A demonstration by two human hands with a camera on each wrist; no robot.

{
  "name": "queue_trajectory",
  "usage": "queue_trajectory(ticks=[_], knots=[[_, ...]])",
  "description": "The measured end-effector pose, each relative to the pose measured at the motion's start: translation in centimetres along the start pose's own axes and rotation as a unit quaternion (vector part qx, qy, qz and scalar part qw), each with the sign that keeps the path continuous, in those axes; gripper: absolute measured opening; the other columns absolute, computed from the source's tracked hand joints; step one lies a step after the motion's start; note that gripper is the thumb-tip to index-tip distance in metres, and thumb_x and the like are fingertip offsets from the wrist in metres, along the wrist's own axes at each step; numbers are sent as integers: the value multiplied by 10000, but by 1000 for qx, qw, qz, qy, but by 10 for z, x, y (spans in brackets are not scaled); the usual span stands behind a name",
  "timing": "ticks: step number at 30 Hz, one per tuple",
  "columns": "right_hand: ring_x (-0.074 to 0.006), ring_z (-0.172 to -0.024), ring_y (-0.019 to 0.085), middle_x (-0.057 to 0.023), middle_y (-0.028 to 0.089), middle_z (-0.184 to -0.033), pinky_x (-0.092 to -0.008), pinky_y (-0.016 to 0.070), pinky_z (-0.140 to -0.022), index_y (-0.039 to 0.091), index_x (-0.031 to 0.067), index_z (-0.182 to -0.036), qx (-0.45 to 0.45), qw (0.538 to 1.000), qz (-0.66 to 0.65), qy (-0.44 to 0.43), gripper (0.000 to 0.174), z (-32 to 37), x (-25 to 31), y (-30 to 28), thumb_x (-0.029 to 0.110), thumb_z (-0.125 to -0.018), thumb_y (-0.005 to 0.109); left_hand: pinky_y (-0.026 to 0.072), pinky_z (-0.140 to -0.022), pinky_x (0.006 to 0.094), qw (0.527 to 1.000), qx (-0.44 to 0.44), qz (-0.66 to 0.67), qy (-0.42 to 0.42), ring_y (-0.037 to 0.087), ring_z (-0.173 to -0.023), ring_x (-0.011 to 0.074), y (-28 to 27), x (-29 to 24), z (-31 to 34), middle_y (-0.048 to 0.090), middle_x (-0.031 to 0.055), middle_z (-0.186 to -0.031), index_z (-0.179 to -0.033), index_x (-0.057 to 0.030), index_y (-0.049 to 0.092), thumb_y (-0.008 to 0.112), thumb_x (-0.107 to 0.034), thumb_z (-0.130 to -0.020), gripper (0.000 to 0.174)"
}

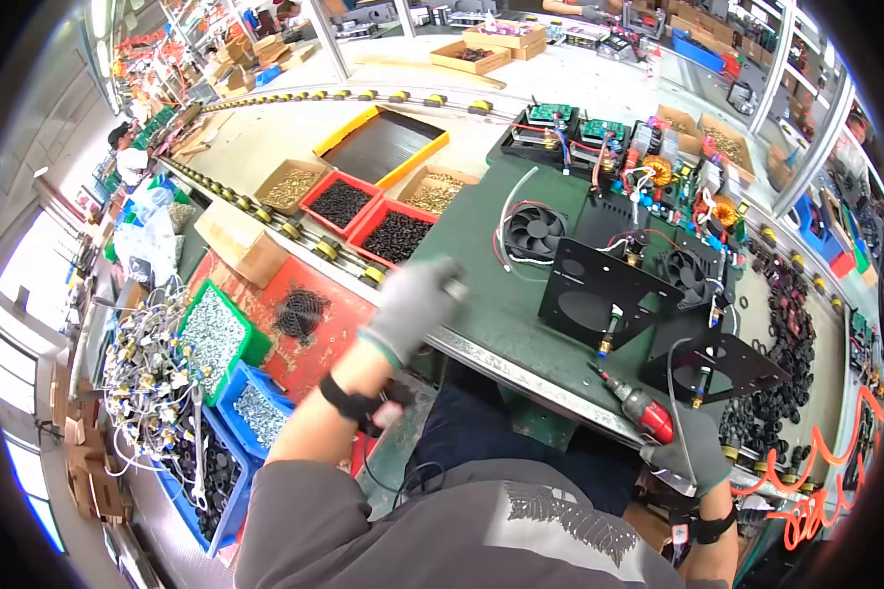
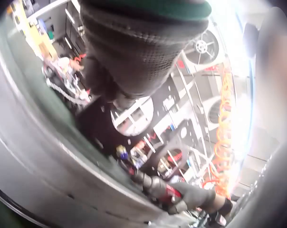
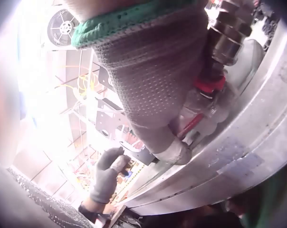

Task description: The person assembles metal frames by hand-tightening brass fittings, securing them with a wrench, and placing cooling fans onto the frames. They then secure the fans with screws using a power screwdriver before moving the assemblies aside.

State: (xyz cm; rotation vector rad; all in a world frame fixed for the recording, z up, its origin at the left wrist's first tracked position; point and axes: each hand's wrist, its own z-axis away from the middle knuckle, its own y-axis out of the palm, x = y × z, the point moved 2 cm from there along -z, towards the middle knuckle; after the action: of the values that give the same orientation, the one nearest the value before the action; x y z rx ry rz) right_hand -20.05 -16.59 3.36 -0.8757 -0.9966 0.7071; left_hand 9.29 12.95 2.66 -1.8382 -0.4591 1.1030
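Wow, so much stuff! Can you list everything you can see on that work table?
metal plates: two, black, on the green mat
fans: two, black, on the mat by the plates
red bins: two, red, holding black screws, left of the mat
cardboard boxes: two, brown, beside the red bins
tray: one, yellow rim, behind the bins
green bin: one, green, silver screws, lower left
blue bins: two, blue, lower left
circuit boards: two, green, back of the mat
rings: a pile, black, far right
coiled hose: one, orange, lower right
electric screwdriver: one, red, in the right hand
left hand: grey glove, fingers curled, above the mat's near edge
right hand: grey glove, grips the screwdriver
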Motion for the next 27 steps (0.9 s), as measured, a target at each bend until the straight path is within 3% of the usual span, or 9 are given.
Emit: queue_trajectory(ticks=[2, 3, 6, 8, 10, 15, 19, 24, 27], knots=[[-299, -776, 718, -180, 706, -910, -389, 556, -712, 618, 57, -1240, 25, 998, -59, 6, 684, -4, -2, -4, 214, -612, 839, 541, -775, 432, 995, 2, -47, -92, 686, -856, 347, -26, 46, -35, 708, 161, -875, -927, -105, 708, 626, -185, -821, 156], [-292, -757, 720, -186, 706, -913, -382, 560, -699, 612, 56, -1252, 41, 998, -56, -9, 697, -6, -10, -4, 215, -613, 840, 540, -789, 438, 995, -34, -85, -48, 688, -868, 342, -19, 87, -55, 708, 160, -862, -948, -106, 710, 634, -184, -814, 173], [-311, -798, 714, -193, 705, -940, -395, 556, -732, 605, 59, -1272, 94, 988, -116, 44, 741, -8, -13, -8, 258, -603, 852, 539, -883, 434, 965, 116, -211, -109, 676, -1024, 340, -6, 130, -97, 704, 181, -1075, -1260, -162, 629, 671, -342, -849, 451], [-338, -886, 697, -206, 700, -985, -415, 538, -795, 599, 67, -1286, 42, 998, -45, -23, 781, -9, -34, 7, 304, -588, 857, 515, -945, 445, 950, 194, -202, -138, 646, -1101, 363, 9, 126, -110, 669, 203, -1190, -1369, -164, 546, 670, -478, -840, 627], [-377, -937, 675, -219, 691, -1031, -419, 519, -840, 587, 61, -1306, 54, 996, -67, -13, 848, -9, -37, 8, 332, -551, 864, 499, -964, 461, 946, 124, -269, -133, 635, -1105, 392, 49, 165, -119, 659, 235, -1190, -1374, -139, 532, 668, -554, -814, 711], [-370, -837, 667, -196, 690, -929, -408, 524, -789, 625, 52, -1232, 7, 990, -132, -48, 791, -11, -41, 12, 270, -499, 824, 508, -939, 439, 984, 119, -113, -72, 645, -1070, 376, 38, 151, -103, 685, 205, -1125, -1330, -81, 565, 661, -297, -873, 515], [-356, -818, 659, -194, 688, -916, -400, 519, -786, 632, 27, -1206, -13, 984, -156, -85, 780, -11, -47, 17, 264, -490, 830, 522, -910, 433, 990, 94, -96, -49, 656, -1038, 369, 39, 155, -107, 697, 195, -1078, -1205, -85, 643, 676, -222, -845, 387], [-354, -778, 659, -190, 685, -872, -400, 523, -754, 647, 30, -1173, -7, 990, -124, -63, 757, -11, -51, 19, 284, -486, 836, 519, -928, 411, 982, 117, -132, -64, 660, -1012, 362, 38, 161, -112, 695, 193, -1022, -1271, -129, 620, 657, -274, -865, 432], [-354, -752, 659, -186, 683, -846, -401, 524, -730, 655, 37, -1153, -18, 990, -120, -68, 743, -11, -51, 21, 295, -481, 836, 494, -968, 437, 963, 120, -229, -77, 635, -1078, 376, 31, 140, -100, 660, 212, -1154, -1364, -155, 536, 601, -395, -909, 519]])
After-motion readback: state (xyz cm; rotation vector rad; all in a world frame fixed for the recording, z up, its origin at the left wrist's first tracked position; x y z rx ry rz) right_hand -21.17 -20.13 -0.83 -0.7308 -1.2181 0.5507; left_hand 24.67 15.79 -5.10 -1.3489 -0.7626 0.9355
